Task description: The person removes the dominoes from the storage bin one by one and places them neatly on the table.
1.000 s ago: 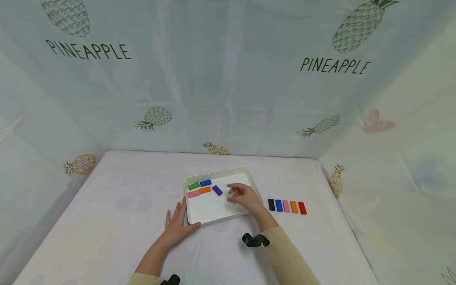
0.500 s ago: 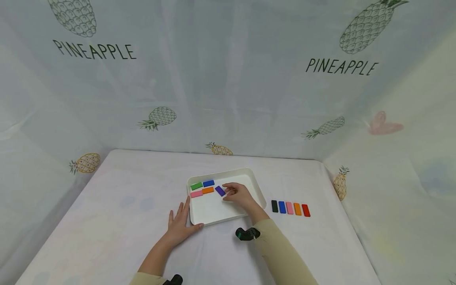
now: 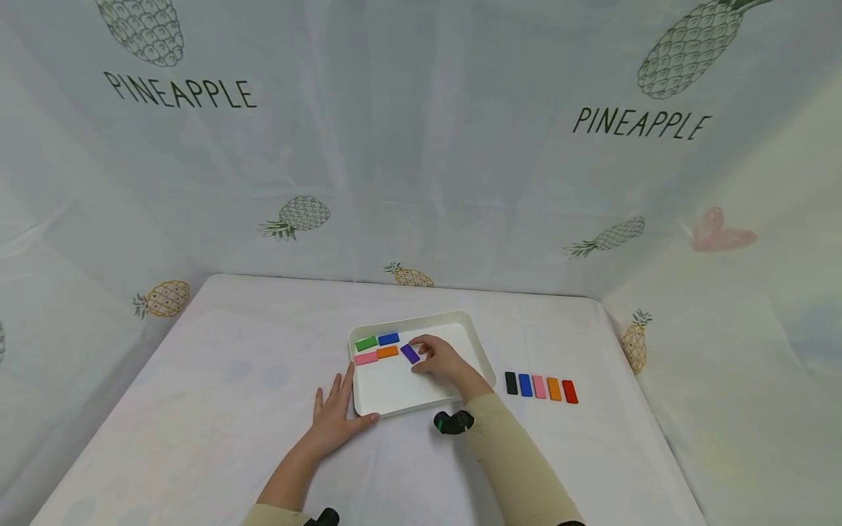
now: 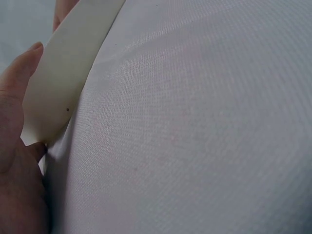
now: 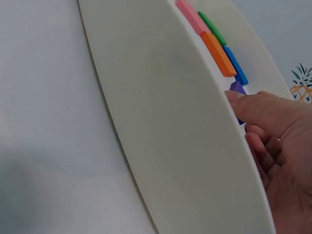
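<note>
A shallow white tray (image 3: 395,400) lies on the cloth-covered table. My left hand (image 3: 332,424) rests at its near left corner, fingers spread along the left side and thumb against the front wall. In the left wrist view the thumb (image 4: 22,70) lies beside the tray wall. Over the tray, my right hand (image 3: 442,359) holds a small purple rectangular block (image 3: 410,353) between thumb and curled fingers, the block still low at the tray floor. Green (image 3: 365,343), blue (image 3: 389,339), pink (image 3: 365,359) and orange (image 3: 387,351) blocks sit in two rows at the tray's left.
Right of the tray, a row of upright-lying blocks runs black (image 3: 511,383), blue (image 3: 525,385), pink (image 3: 539,386), orange (image 3: 554,389) and red (image 3: 569,391). A pineapple-print curtain (image 3: 421,146) hangs behind the table. The tray's raised wall (image 5: 161,117) stands before the right hand.
My right hand has moved left to the purple block, its thumb and fingers closing around it. The block has turned slightly. My left hand keeps its place on the tray, and the head view has shifted a little.
</note>
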`<state>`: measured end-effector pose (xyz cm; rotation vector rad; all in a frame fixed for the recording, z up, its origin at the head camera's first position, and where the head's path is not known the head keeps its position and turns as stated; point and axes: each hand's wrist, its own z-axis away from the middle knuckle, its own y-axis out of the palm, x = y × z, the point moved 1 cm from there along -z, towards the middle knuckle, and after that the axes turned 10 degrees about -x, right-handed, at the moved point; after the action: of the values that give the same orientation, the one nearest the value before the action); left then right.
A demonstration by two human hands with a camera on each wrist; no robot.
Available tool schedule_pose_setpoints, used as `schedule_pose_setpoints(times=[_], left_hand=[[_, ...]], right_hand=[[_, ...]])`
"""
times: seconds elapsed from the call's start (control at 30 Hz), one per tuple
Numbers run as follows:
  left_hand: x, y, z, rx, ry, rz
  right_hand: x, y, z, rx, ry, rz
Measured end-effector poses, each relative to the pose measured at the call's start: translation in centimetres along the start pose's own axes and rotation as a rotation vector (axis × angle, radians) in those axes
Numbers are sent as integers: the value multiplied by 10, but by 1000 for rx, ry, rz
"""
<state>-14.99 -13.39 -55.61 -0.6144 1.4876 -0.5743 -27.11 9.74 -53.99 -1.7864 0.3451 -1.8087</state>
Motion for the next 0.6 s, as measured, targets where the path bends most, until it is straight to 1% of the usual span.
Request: schedule_pose_setpoints(times=[0.1, 0.2, 0.27, 0.37, 0.47, 0.6], left_hand=[[0, 0, 0, -1, -3, -6], [0, 0, 0, -2, -5, -12], [-1, -1, 0, -2, -7, -16], [-2, -1, 0, 2, -8, -16], [-2, 0, 0, 7, -9, -17], [-3, 0, 0, 11, -12, -18]], right_hand=[[0, 0, -3, 13, -21, 23], [0, 1, -5, 3, -67, 52], [1, 2, -5, -6, -79, 68], [2, 3, -5, -11, -65, 98], [1, 4, -6, 4, -37, 140], [0, 5, -7, 20, -35, 175]])
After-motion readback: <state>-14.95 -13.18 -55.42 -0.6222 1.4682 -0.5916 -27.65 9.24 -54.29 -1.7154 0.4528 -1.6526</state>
